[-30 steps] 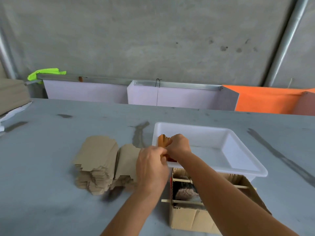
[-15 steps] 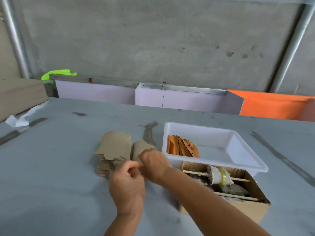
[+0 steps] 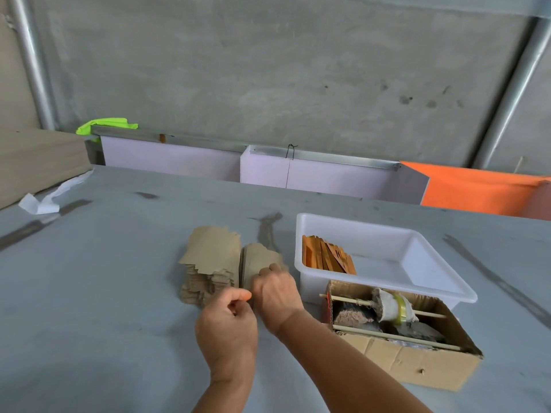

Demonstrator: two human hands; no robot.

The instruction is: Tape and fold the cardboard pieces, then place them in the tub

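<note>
Now, at frame centre on the tabletop [image 3: 89, 293], two cardboard stacks [image 3: 211, 257] sit side by side. The left hand [image 3: 226, 326] pinches thumb to forefinger at their near edge; the right hand [image 3: 275, 290] curls onto the right stack. Right of them, the tub [image 3: 441, 281] holds folded orange pieces [image 3: 328, 257]. Lifting carelessly could drag several sheets or topple the stack.

head cam | single view | looks forward-down from above | close over table [image 3: 89, 293] | wall behind
</note>
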